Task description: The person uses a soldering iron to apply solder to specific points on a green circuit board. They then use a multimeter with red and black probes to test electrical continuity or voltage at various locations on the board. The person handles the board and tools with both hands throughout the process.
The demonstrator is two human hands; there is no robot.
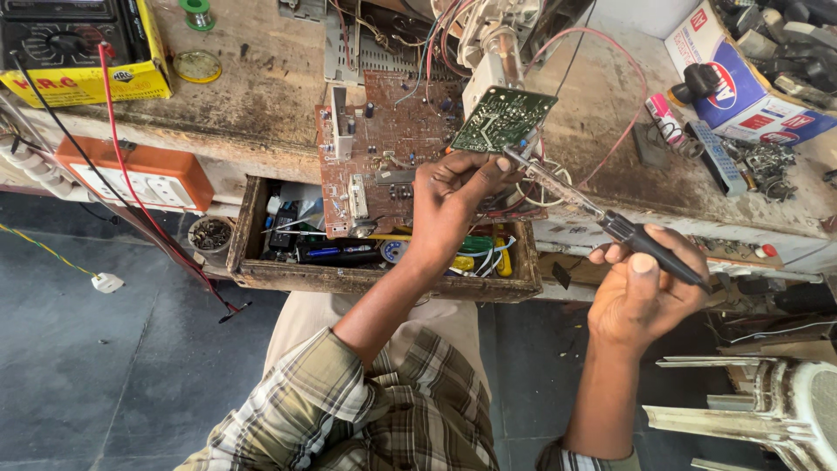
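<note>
A: How are the hands sitting right now?

B: The left hand (449,196) is reaching up from the checked sleeve, fingers curled and pinching the lower edge of the small green circuit board (503,118), thumb pressing near its bottom corner. The right hand (641,292) is lying lower and further right, wrapped closed around the black handle of the soldering iron (602,218), thumb resting along the top.

A: And where is the iron pointing?

B: Its metal shaft is slanting up and to the left, with the tip arriving at the lower right corner of the green board, just beside the left thumb. Whether it is actually touching, I cannot tell.

A: Where is that board sitting?

B: It is being held tilted in the air, over the front edge of the desk (261,113), still joined to a white part and a bundle of coloured wires above it. The larger brown circuit board (384,144) is lying just to its left, hanging partly over the open wooden drawer (253,266).

A: Any room to move?

B: It is getting tight on the left side: the drawer is jutting out under the left wrist, crammed with tools and wire. A pink wire (628,96) is looping close around the iron's shaft. On the right, a white plastic chair (767,410) is standing near the right forearm. Below both arms, the dark floor (105,375) is lying open.
</note>
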